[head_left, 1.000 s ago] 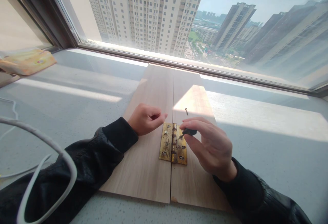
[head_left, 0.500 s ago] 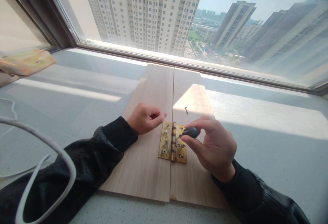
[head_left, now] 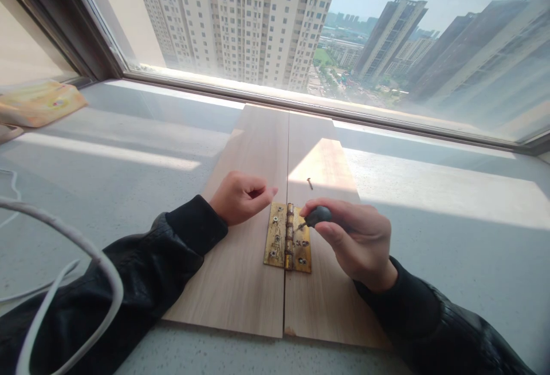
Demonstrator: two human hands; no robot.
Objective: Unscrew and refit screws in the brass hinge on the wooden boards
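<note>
Two light wooden boards lie side by side on a grey window ledge, joined by a brass hinge with several screws in it. My right hand is closed around a small dark-handled screwdriver, whose tip rests on the hinge's right leaf near its top. My left hand is loosely curled with thumb and forefinger pinched, resting on the left board just beside the hinge's upper left corner. What the pinch holds, if anything, does not show. A loose screw lies on the right board beyond the hinge.
A white cable loops over the ledge at the left, across my left sleeve. A yellow packet lies at the far left near the window frame. The window glass runs along the back of the ledge.
My right hand has turned on the screwdriver, fingers rolling over the handle, with the tip staying on the hinge. My left hand has kept still. The view has shifted slightly.
</note>
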